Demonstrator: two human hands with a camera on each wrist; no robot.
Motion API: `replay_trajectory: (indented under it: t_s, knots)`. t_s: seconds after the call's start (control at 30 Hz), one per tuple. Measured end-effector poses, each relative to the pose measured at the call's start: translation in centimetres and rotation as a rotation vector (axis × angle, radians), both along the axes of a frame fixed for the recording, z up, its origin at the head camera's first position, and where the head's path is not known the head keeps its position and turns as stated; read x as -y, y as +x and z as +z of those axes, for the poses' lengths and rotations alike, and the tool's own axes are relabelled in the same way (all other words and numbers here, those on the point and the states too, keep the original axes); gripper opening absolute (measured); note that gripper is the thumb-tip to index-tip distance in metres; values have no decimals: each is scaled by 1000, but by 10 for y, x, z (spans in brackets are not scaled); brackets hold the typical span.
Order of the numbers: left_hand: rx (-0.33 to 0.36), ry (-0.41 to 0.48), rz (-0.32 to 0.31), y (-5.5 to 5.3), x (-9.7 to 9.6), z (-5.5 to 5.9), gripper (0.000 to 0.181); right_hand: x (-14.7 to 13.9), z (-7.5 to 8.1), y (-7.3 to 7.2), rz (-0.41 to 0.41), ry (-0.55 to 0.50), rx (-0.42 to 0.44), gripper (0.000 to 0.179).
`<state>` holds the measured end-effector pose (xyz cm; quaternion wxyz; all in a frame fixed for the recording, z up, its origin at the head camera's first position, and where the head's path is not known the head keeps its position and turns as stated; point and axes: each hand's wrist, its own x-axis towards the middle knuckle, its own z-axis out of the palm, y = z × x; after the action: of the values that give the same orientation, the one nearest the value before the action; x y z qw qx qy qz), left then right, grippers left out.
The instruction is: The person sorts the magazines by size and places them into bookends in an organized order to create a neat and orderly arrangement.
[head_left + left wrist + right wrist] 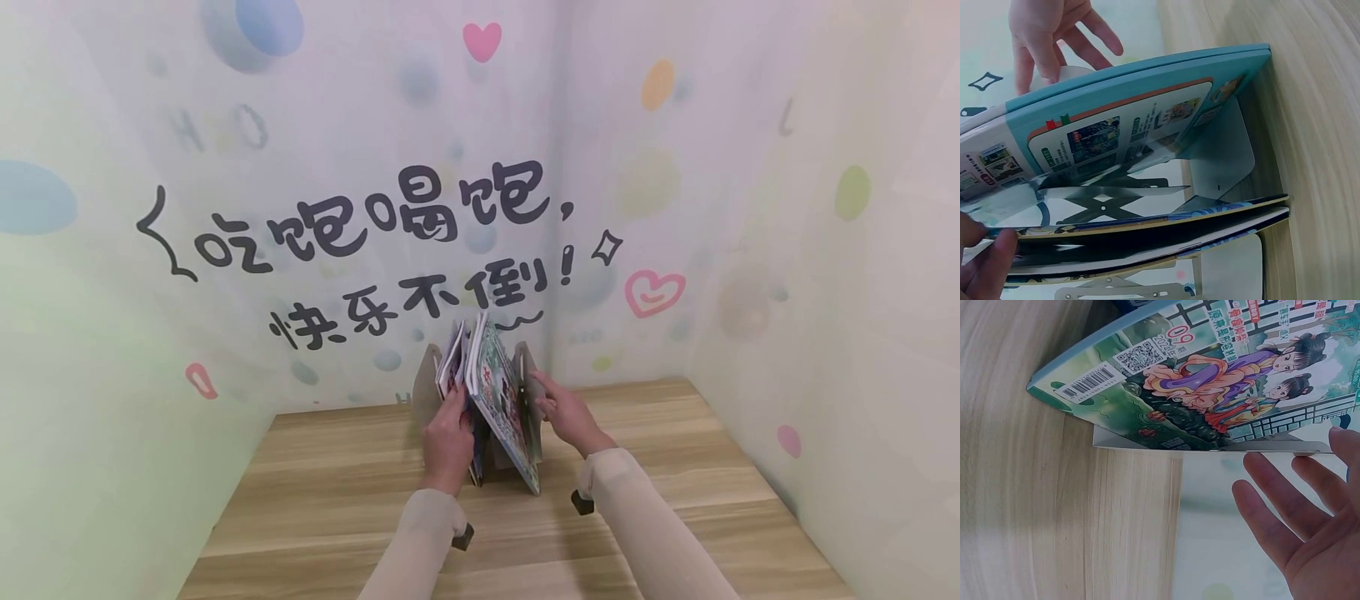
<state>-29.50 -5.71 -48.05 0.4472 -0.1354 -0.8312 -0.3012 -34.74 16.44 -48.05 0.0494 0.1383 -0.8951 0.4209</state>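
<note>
A grey metal expandable bookend (427,396) with scissor bars (1104,207) stands on the table, books between its end panels. A magazine (498,383) with a green illustrated cover and teal back leans tilted inside, its lower corner sticking out to the front. Left of it stands a book or pair of books (1147,250) with a blue patterned cover, gaping apart in the left wrist view. My left hand (447,437) pinches the near edge of this blue-patterned book. My right hand (567,412), fingers extended and spread, touches the outer side of the right end panel (1272,445).
The wood-grain table (337,483) meets a printed wall covering (360,108) close behind the bookend. Another wall covering (825,333) rises along the right side.
</note>
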Motion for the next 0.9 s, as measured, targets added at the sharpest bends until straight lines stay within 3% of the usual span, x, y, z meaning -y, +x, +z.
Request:
replay_trajectory:
  t_s: [0.23,0.57,0.9]
  knots:
    - [-27,-22,-5,0,4,-2,54,0,-2,-1,-5,2,9,51]
    - [-38,-2,-1,0,7,-2,35,-1,-3,-1,21,0,-37,52]
    - [-89,9,-2,-3,12,-1,28,-1,-2,-2,20,-12,-22,52]
